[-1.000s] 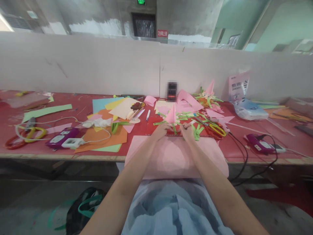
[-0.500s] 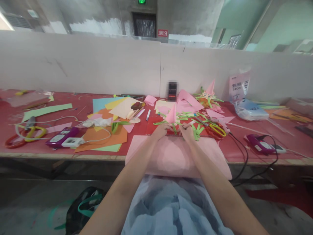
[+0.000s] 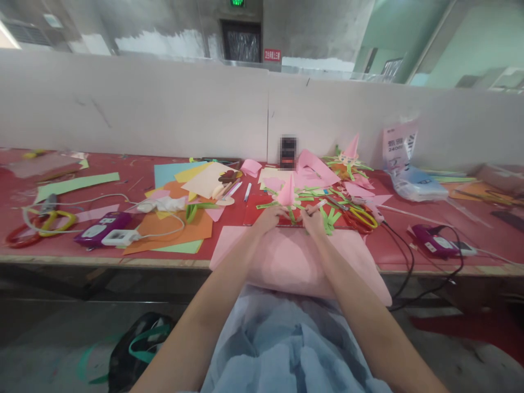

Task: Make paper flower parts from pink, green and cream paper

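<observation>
A paper craft figure with a pink cone (image 3: 287, 192) and curled green paper strips stands over a red board (image 3: 252, 214). My left hand (image 3: 270, 217) is closed at the figure's left lower side, its fingertips pinching the paper edge. On the right, my right hand (image 3: 313, 219) is closed around a whitish pen (image 3: 321, 204), its tip close to the green strips below the cone. The tip's exact contact is too small to make out. Cut green strips (image 3: 331, 219) lie just right of my right hand, beside yellow-handled scissors (image 3: 363, 216).
A second pink-cone figure (image 3: 350, 150) stands at the back right. Coloured paper sheets (image 3: 172, 232) and a white marker (image 3: 248, 192) lie left. Purple devices (image 3: 104, 228) with cables sit on both sides. A pink cushion (image 3: 286, 256) lies at the table's front edge.
The pen in my right hand has tilted slightly, and its fingers have shifted a little. My left hand stays at the figure; the view has moved slightly.
</observation>
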The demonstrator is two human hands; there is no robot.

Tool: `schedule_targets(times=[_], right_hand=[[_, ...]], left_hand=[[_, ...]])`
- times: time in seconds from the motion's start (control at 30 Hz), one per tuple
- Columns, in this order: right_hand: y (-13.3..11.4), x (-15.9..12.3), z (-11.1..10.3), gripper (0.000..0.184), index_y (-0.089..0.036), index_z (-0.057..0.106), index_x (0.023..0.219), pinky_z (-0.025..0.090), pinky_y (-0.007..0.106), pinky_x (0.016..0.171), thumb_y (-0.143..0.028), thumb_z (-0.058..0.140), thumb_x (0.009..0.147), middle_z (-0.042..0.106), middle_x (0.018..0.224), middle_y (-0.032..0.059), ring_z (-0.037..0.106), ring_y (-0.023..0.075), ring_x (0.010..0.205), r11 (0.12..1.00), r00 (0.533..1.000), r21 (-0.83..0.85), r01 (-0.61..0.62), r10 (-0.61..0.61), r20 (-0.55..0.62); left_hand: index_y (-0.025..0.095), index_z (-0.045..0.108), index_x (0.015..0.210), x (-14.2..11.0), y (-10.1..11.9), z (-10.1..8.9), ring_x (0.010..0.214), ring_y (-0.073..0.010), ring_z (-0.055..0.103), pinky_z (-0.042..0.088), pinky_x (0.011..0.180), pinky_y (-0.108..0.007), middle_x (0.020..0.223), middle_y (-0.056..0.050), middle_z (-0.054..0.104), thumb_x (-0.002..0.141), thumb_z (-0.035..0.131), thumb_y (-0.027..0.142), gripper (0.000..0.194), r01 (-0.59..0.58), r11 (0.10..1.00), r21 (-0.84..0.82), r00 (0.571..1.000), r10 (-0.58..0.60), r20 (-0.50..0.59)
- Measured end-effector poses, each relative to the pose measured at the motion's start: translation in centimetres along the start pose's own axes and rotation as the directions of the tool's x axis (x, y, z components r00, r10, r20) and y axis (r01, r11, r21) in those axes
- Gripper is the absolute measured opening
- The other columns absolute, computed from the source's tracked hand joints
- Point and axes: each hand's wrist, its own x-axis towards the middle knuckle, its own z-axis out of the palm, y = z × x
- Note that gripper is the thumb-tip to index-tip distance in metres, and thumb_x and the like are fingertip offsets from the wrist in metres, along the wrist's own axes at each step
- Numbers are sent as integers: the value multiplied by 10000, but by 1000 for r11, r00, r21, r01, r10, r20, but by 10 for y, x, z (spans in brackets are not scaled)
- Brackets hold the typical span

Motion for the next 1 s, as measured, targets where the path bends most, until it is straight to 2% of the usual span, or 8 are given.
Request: schedule_targets(times=[0.13, 0.3, 0.83, 1.0], right_hand=[[-1, 1, 0, 273, -232, 285, 537, 329, 251, 475, -297, 479, 718, 498, 430, -67, 388, 115, 390, 1000, 1000, -7, 0, 0, -22], [-2, -2, 0, 265, -243, 340, 533, 345, 264, 460, -342, 483, 732, 449, 361, -63, 416, 132, 375, 998, 1000, 55, 5, -7, 27], [-5, -4, -1, 272, -244, 389, 550, 360, 268, 445, -408, 497, 739, 517, 387, -50, 454, 137, 377, 997, 996, 78, 21, -28, 86], [-1, -2, 0, 275, -244, 373, 540, 373, 266, 454, -396, 502, 728, 496, 371, -51, 459, 139, 383, 997, 999, 65, 31, -33, 32]], left_hand=[[183, 724, 775, 0, 1, 0, 1029, -167, 596, 429, 977, -346, 1053, -27, 691, 501, 346, -3, 503, -3, 1000, 2, 1000, 3, -8], [185, 724, 759, 0, 0, 0, 1032, -170, 596, 427, 979, -346, 1059, -26, 690, 485, 345, -4, 504, -8, 1000, 3, 1000, 8, -11], [183, 722, 779, 0, 0, 1, 1028, -170, 596, 428, 975, -349, 1051, -32, 692, 510, 349, -25, 505, -24, 1000, -12, 1000, 24, -19], [175, 726, 794, 0, 3, 1, 1029, -180, 596, 430, 973, -335, 1057, -19, 691, 522, 344, -25, 510, -14, 1000, -14, 1000, 14, -14]])
